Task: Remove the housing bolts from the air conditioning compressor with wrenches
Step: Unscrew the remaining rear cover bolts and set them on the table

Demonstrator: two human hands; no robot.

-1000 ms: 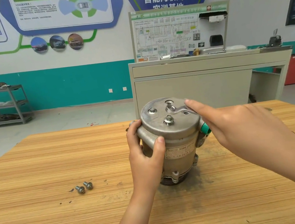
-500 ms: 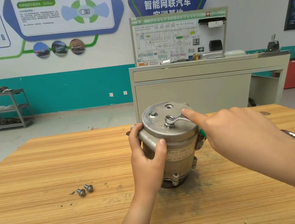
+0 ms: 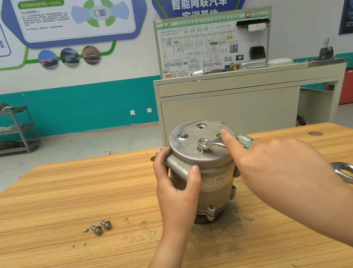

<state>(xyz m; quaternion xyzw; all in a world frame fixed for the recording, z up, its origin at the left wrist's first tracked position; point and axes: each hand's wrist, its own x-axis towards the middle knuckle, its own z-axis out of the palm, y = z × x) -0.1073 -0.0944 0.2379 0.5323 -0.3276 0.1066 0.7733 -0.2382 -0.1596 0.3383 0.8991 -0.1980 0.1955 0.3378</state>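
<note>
Right now I'm on the loosening step. The compressor [image 3: 203, 176] stands on end near the middle of the table [image 3: 76, 267], end cap up. My left hand [image 3: 176, 194] grips it from 9 o'clock, thumb and fingers curled round the rim of the cap to steady it. The ring of a small wrench [image 3: 211, 144] sits over the bolt near the centre of the cap, with the handle running out toward 3 o'clock. My right hand [image 3: 279, 170] comes in from 4 o'clock and lays a straight index finger along that handle. The back of the hand hides the thumb and other fingers, so I cannot tell whether they close round the handle. A second bolt [image 3: 182, 136] is seated at 10 o'clock on the cap, and a hole [image 3: 201, 126] at 12 o'clock looks empty. Two loose bolts [image 3: 101, 227] lie side by side on the table at 8 o'clock from the compressor, so I judge the job about half done. The large ring end of another wrench [image 3: 347, 171] shows just past my right wrist at 3 o'clock. The next move calls for a firm swing of the handle with the ring kept square on the bolt head. The left hand must hold the body hard so that it neither turns nor tips.
</note>
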